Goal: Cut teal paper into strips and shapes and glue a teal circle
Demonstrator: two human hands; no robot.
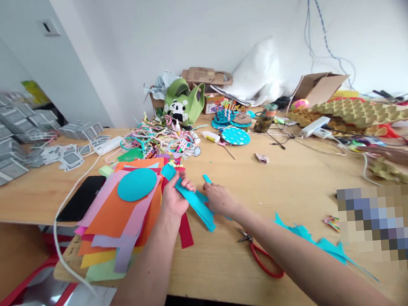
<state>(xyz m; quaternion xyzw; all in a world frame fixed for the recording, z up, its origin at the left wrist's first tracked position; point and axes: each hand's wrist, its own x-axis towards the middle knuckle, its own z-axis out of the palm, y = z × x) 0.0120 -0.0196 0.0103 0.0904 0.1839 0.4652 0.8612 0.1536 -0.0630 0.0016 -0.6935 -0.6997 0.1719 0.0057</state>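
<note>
My left hand (175, 198) is closed on a folded bundle of blue paper strips (196, 204), thumb on top, above the table. Just to the right, my right hand (219, 199) pinches a narrow blue paper strip (206, 178), whose end sticks out above the fingers. More blue paper shows between the hands, and where each piece begins is hard to see. Red-handled scissors (263, 257) lie below my right forearm. A blue paper oval (137, 184) rests on stacked coloured paper sheets (106, 217) left of my left hand.
Blue paper scraps (315, 243) lie to the right of the scissors. A black phone (81, 198) and a white cable (56, 230) are at the left. Behind stand a pile of colourful craft pieces (153, 140), a green bag (186, 105), a jar (265, 120) and egg trays (359, 112).
</note>
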